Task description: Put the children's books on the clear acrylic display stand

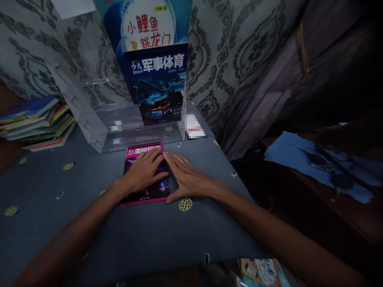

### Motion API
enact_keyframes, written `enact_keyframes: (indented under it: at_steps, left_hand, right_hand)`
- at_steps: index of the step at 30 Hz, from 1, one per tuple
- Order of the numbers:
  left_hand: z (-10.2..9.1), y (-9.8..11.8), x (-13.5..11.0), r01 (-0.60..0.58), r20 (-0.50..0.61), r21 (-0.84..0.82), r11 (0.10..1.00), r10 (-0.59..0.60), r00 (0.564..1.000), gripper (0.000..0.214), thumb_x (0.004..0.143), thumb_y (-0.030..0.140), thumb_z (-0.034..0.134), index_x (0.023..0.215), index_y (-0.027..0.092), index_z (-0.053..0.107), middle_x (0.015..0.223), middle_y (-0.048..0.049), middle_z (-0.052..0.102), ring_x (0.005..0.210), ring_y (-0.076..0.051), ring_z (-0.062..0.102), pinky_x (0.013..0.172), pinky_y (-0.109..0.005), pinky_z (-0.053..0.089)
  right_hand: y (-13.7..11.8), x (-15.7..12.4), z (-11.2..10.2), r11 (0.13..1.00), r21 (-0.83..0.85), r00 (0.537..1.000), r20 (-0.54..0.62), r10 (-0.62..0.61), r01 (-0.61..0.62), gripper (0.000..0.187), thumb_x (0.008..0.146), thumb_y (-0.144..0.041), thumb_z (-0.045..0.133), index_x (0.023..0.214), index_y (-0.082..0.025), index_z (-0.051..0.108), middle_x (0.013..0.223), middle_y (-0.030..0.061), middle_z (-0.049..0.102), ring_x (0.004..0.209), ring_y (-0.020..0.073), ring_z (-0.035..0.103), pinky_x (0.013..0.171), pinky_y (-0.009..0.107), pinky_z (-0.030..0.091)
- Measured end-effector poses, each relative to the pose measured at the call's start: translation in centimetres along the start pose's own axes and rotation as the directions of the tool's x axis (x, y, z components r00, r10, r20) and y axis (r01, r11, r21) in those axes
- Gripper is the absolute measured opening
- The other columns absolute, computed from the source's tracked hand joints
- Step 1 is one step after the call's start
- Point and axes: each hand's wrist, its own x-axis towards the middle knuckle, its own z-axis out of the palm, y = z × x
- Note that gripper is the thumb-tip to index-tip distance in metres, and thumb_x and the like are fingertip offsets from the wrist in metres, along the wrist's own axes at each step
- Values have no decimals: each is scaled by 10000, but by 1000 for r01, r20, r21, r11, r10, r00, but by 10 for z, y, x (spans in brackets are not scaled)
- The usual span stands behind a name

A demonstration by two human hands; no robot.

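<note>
A magenta-edged book point(135, 153) lies flat on the grey-blue tablecloth point(89, 215) in front of me. My left hand point(143, 172) rests flat on its cover, fingers stretched out. My right hand point(184, 178) lies flat along the book's right edge, fingers extended and touching the left hand's fingertips. Behind the book stands a clear acrylic display stand point(98, 119) holding an upright dark blue book point(158, 85). A larger blue-and-white book point(148, 24) stands behind that one.
A stack of colourful books point(38, 123) lies at the left. Patterned curtain point(239, 59) hangs behind. To the right, a dark wooden surface carries a blue cloth point(287, 155) with scissors point(317, 159). A colourful book point(263, 273) shows at the bottom edge.
</note>
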Motion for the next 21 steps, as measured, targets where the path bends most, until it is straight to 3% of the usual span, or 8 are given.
enact_keyframes:
  at_steps: [12, 21]
  left_hand:
    - [-1, -14, 15, -36, -6, -80, 996, 35, 999, 700, 893, 715, 525, 1333, 171, 515, 1474, -189, 518, 1356, -339, 477, 1118, -523, 392]
    - [-2, -21, 20, -12, 94, -101, 995, 21, 995, 834, 859, 760, 535, 1409, 139, 453, 1611, -226, 358, 1500, -350, 324, 1158, -538, 348]
  right_hand:
    - [-4, -1, -4, 999, 13, 999, 33, 36, -37, 1432, 702, -798, 707, 1606, -76, -135, 1666, 309, 75, 1564, 408, 68, 1246, 621, 176]
    - [-6, -2, -9, 999, 13, 998, 60, 38, -38, 1404, 730, -809, 674, 1605, -99, -163, 1675, 291, 50, 1569, 396, 40, 1248, 607, 170]
